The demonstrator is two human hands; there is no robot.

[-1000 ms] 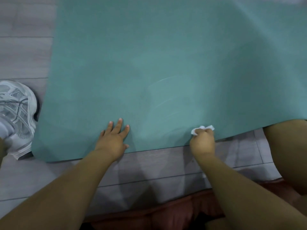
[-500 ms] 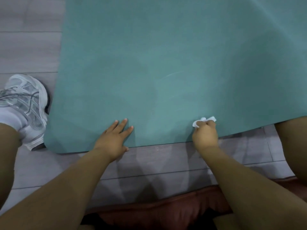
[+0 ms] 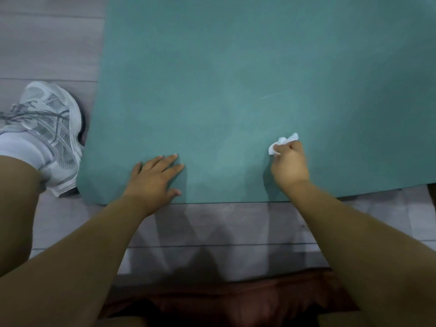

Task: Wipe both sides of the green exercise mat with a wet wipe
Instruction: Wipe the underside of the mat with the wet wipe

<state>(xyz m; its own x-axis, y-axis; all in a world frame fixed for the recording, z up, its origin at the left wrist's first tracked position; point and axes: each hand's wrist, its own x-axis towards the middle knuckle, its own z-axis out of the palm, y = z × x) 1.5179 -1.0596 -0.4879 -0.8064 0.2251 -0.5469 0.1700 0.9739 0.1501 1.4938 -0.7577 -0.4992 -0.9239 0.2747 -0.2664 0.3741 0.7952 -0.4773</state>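
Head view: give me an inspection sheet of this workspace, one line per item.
Surface: grey plank floor.
Job's things: green mat lies flat on the floor; faint streak near its middle; crumpled white wet wipe on the mat.
Clutter: nothing seen.
Grippers: left hand rests flat on the mat near its front edge; right hand grips the wipe.
Cables: nothing seen.
Surroundings: white sneaker beside the mat's left edge; reddish-brown fabric at the bottom.
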